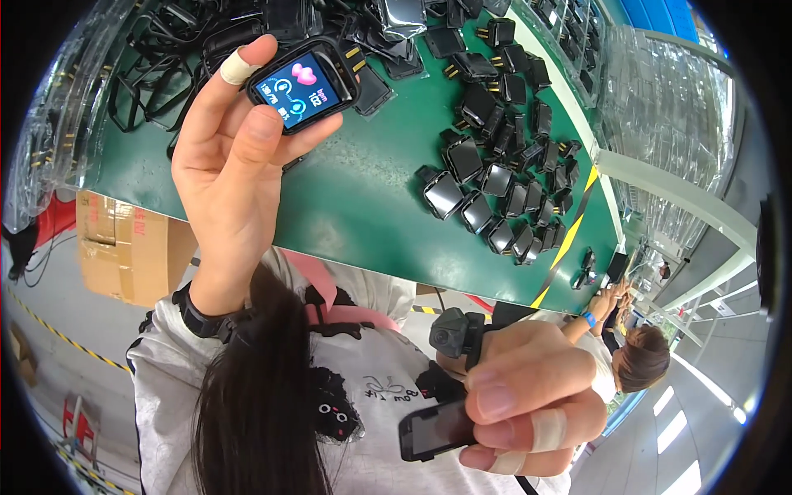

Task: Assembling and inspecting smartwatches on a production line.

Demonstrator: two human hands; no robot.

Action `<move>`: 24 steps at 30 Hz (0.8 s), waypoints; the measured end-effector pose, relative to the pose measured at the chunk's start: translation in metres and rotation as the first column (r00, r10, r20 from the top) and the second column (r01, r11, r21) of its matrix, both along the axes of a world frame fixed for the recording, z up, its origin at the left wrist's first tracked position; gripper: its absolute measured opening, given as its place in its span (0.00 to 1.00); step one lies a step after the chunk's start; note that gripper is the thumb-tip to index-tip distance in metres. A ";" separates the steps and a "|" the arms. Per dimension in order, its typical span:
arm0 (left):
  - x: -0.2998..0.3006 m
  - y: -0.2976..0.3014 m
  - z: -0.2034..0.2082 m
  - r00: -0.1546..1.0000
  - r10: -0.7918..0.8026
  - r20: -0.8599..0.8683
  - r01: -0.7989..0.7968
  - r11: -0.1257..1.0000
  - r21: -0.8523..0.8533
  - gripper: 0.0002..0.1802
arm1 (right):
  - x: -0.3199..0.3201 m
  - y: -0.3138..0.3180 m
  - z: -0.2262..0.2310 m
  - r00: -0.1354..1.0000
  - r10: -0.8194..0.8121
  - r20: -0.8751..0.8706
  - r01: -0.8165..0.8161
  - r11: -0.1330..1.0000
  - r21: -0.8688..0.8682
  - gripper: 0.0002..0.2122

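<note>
My left hand (239,157) is raised over the green bench, its thumb and fingers closed around a black smartwatch body (301,87). The watch's screen is lit with pink hearts and blue rings, and two gold-tipped prongs stick out at its upper right. Lower right, close to the camera, my right hand (536,396) pinches a flat black rectangular device (437,429) with a dark, unlit face. Part of that device is hidden behind my fingers. Pale tape wraps a finger of my left hand and fingers of my right.
Many black watch bodies (462,157) lie clustered on the green bench (363,198). Black cables (157,74) are heaped at its far left. Clear plastic trays (676,132) stack on the right. A cardboard box (124,247) stands left; another person (635,355) works at right.
</note>
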State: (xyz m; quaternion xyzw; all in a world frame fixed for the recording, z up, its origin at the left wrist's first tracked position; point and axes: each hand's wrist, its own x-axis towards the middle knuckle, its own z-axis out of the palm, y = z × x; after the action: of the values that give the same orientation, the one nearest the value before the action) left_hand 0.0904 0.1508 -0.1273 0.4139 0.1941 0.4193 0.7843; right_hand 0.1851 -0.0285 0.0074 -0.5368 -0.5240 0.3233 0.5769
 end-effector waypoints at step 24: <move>0.011 -0.012 0.011 0.983 0.121 -0.139 -0.109 0.990 0.092 0.22 | 0.011 -0.012 -0.015 0.987 -0.145 0.070 0.107 0.916 0.387 0.06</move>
State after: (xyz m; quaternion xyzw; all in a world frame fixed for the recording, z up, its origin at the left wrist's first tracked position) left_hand 0.1010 0.1389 -0.1167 0.4639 0.2559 0.4407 0.7246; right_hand 0.1958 -0.0403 -0.0072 -0.4617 -0.5688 0.1506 0.6638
